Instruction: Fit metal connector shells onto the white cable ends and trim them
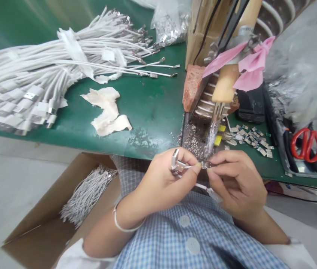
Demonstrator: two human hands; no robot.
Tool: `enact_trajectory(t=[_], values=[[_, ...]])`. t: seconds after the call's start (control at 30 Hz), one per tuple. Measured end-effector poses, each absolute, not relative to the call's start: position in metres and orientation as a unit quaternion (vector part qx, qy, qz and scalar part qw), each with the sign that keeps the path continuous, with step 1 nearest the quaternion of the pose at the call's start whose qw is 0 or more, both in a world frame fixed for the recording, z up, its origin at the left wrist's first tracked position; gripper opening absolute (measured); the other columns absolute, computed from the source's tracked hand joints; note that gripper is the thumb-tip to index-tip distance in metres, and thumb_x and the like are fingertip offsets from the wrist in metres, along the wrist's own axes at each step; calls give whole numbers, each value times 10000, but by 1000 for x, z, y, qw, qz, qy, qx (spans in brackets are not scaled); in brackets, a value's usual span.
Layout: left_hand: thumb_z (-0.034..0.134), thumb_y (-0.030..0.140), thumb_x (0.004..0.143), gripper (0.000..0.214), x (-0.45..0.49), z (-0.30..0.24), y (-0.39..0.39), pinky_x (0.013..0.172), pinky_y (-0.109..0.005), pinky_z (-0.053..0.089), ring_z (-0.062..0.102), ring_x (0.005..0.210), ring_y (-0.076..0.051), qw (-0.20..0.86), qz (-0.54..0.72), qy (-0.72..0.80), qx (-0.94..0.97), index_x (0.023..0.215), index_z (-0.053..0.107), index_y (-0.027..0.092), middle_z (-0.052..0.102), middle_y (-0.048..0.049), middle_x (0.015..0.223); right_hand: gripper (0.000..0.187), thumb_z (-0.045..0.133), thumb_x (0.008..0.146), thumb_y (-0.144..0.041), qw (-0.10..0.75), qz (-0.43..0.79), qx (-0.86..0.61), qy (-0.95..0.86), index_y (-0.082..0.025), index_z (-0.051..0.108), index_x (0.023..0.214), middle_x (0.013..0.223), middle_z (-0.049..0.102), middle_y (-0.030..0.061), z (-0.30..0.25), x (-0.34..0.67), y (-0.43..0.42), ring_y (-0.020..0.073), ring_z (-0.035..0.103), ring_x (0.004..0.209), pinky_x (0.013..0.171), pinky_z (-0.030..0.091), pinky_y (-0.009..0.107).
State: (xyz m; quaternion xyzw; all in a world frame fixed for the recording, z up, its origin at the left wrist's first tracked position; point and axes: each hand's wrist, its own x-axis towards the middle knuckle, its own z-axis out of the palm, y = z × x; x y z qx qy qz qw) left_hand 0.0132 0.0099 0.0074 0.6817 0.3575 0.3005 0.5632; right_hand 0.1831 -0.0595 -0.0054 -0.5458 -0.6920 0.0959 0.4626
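And here's the white cable [188,167], clamped between thumb and finger of the left hand [169,179], its bare end poking out between two and three o'clock from that hand. A metal USB plug [174,158] stands up out of the same fist, at about twelve o'clock! Across comes the right hand [237,183], with the cable's end between nine and ten o'clock of it. Its fingertips sit right at a tiny silvery piece [204,164] there; too small to tell whether they grip it. Another white length crosses beneath, ending in a pale connector [214,195] under the right hand.

Now outward from that tip: the soldering iron [218,108] points down from between twelve and one o'clock, a pink cloth [252,65] knotted round it. Small circuit boards [252,138] scatter over the green desk [153,97] at two o'clock, red-handled scissors [307,144] almost at three. Over at ten, a crumpled white scrap [108,112], and beyond it a thick cable bundle [77,63]. Between eight and nine, below the desk, a cardboard box [43,209] with more cables [88,198] inside!
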Motion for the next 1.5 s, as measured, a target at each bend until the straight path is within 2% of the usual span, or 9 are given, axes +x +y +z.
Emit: enact_trajectory(t=[0.37, 0.57, 0.97, 1.17, 1.33, 1.5], values=[[609, 120, 865, 112, 13, 7, 11, 601, -183, 458, 525, 584, -68, 512, 322, 340, 720, 759, 598, 153, 555, 52, 626, 163, 617, 833, -39, 476, 117, -537, -687, -186, 603, 901, 926, 600, 27, -6, 181, -55, 136, 591, 848, 747, 530, 265], [605, 112, 861, 114, 13, 6, 12, 618, -191, 465, 538, 600, -71, 513, 325, 337, 719, 757, 590, 157, 554, 53, 630, 149, 620, 836, -62, 479, 111, -536, -687, -196, 613, 898, 921, 606, 29, -6, 182, -55, 156, 593, 826, 726, 533, 303], [594, 110, 874, 119, 14, 9, 7, 510, -169, 388, 438, 531, -47, 554, 316, 364, 679, 771, 557, 154, 485, 72, 621, 197, 596, 835, -53, 476, 129, -549, -675, -228, 618, 922, 945, 602, 54, -6, 180, -64, 206, 630, 842, 727, 542, 368], [592, 91, 855, 132, 12, 6, 5, 468, -159, 342, 406, 513, -41, 572, 308, 361, 669, 745, 549, 150, 466, 76, 607, 189, 608, 821, -40, 476, 152, -544, -674, -211, 605, 902, 942, 599, 31, -6, 180, -67, 170, 607, 855, 737, 537, 323], [587, 114, 861, 131, 10, 5, 4, 451, -162, 307, 383, 510, -45, 606, 294, 362, 644, 743, 544, 148, 451, 75, 603, 174, 607, 820, -39, 487, 221, -528, -660, -202, 603, 881, 960, 609, 41, -4, 186, -71, 172, 610, 882, 757, 531, 321], [598, 211, 885, 137, 4, 3, -1, 467, -182, 317, 378, 511, -62, 652, 251, 363, 616, 776, 538, 154, 443, 67, 599, 183, 592, 826, -36, 493, 294, -517, -636, -213, 599, 869, 951, 621, 49, -4, 187, -76, 179, 622, 848, 720, 547, 324]])
